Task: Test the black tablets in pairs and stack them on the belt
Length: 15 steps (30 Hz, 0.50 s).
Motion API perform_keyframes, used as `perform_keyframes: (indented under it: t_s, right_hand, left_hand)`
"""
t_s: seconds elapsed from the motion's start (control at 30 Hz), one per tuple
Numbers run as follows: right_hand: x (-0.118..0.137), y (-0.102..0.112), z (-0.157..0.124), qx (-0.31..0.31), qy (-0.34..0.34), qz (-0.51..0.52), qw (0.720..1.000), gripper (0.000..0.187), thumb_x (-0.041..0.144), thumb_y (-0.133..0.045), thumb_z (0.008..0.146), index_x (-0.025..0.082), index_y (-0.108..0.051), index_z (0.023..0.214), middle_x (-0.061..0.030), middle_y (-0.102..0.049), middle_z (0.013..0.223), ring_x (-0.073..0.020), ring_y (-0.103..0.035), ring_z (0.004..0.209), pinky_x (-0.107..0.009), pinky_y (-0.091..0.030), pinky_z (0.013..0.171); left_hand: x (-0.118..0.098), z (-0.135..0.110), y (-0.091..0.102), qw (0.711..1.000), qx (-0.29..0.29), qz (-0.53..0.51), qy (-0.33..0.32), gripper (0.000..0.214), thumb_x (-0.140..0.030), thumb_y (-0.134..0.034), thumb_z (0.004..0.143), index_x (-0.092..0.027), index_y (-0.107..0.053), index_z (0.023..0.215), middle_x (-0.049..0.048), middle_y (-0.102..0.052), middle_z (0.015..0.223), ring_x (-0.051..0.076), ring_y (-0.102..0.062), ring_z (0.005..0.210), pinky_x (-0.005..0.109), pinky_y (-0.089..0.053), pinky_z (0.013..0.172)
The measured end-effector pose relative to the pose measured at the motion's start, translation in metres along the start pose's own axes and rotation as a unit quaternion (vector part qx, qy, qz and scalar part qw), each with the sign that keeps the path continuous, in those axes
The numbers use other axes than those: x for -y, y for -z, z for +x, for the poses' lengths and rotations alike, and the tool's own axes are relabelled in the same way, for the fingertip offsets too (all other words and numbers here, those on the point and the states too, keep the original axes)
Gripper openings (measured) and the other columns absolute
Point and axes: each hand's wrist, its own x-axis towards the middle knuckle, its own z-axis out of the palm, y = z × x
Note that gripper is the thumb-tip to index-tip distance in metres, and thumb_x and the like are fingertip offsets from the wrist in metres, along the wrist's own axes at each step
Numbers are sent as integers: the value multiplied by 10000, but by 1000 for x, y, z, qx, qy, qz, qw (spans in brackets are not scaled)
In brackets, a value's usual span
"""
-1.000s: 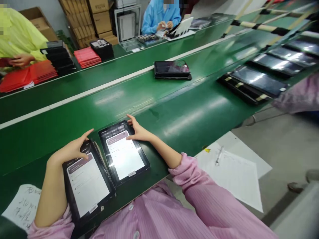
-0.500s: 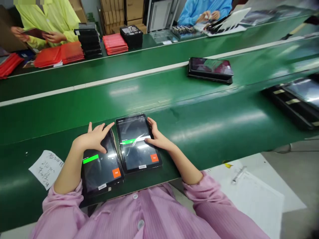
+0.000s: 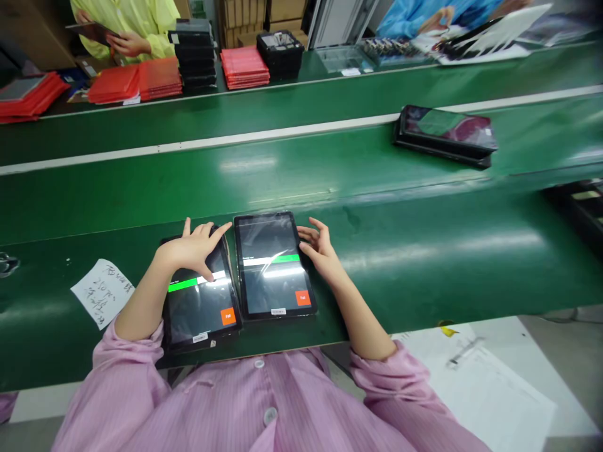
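Observation:
Two black tablets lie side by side on the green bench in front of me. The left tablet (image 3: 200,307) shows a dark screen with a green bar and an orange button. My left hand (image 3: 193,248) rests on its upper half, fingers spread. The right tablet (image 3: 274,267) shows the same dark screen with a green bar. My right hand (image 3: 321,250) hovers at its right edge, fingers apart and holding nothing.
A handwritten paper note (image 3: 101,292) lies left of the tablets. A stack of dark tablets (image 3: 445,134) sits on the conveyor belt (image 3: 141,182) at the right. Red sleeves (image 3: 136,80) and black trays (image 3: 195,53) stand across the line, where other people work. Papers (image 3: 485,389) lie low right.
The tablet screens went from white menus to dark screens with green bars. My right hand slid off the right tablet's screen to its right edge. The view shifted left.

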Motion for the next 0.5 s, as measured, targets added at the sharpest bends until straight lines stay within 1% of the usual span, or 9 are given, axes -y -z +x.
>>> perform_keyframes:
  t_s: [0.07,0.13,0.2,0.23,0.27,0.3,0.37,0.43,0.5]
  right_hand:
    - [-1,1,1,-17,-2,-7,1000,642,447,-676,844,281,-351,1372,-121,-575,1254,-265,-585,1184,-499,-459,1079]
    - [0,0,1,-26,-11,-20,999,533,441,-687,827,269,-456,1276,-108,-601,1216,-261,-602,1145,-483,-490,1049]
    - [1,-1,0,-34,-23,-26,999,439,444,-703,807,256,-538,1168,-99,-628,1182,-264,-617,1119,-472,-515,1019]
    - [2,-2,0,-40,-31,-25,998,415,450,-717,794,249,-565,1124,-97,-643,1154,-266,-627,1097,-469,-527,1002]
    - [3,-2,0,-48,-40,-23,998,409,458,-734,777,242,-585,1091,-95,-657,1121,-267,-640,1067,-468,-538,984]
    - [3,-2,0,-56,-48,-20,997,417,467,-754,756,235,-601,1066,-94,-669,1083,-267,-653,1028,-467,-549,964]
    - [4,-1,0,-65,-65,-15,996,437,477,-790,719,222,-628,1035,-92,-684,1017,-263,-669,962,-463,-562,938]
    - [5,0,0,-68,-77,-10,995,447,478,-812,698,212,-650,1019,-89,-690,974,-260,-676,924,-457,-569,921]
    - [5,1,0,-72,-82,-8,994,456,476,-825,686,206,-666,1018,-87,-693,947,-257,-678,906,-448,-572,909]
  left_hand:
    - [-2,2,-2,1000,-6,2,8,1418,-482,-841,603,-211,127,1602,317,-213,1611,489,-138,1508,742,50,1125]
    - [1,3,-3,1000,-19,-7,7,1427,-483,-845,589,-203,123,1600,312,-220,1608,512,-155,1493,744,38,1126]
    - [10,3,-2,999,-28,-40,-16,1407,-533,-819,607,-200,127,1593,291,-211,1615,503,-192,1484,717,-4,1148]
    - [17,2,-1,997,-30,-65,-37,1374,-559,-802,625,-198,104,1592,274,-206,1619,485,-221,1480,680,-52,1171]
    - [23,2,1,993,-31,-92,-61,1314,-572,-787,646,-201,47,1591,252,-218,1617,458,-261,1470,626,-123,1188]
    - [28,3,3,989,-30,-117,-83,1224,-563,-779,664,-210,-47,1580,224,-251,1602,428,-305,1452,566,-204,1187]
    - [35,4,7,985,-16,-140,-103,961,-483,-776,694,-255,-291,1491,156,-346,1532,377,-374,1399,476,-342,1130]
    - [35,8,10,988,10,-124,-88,711,-361,-765,707,-304,-463,1348,101,-412,1426,349,-398,1342,456,-398,1074]
    - [31,11,11,993,29,-97,-63,617,-258,-754,700,-338,-529,1270,75,-417,1358,341,-388,1308,470,-402,1055]
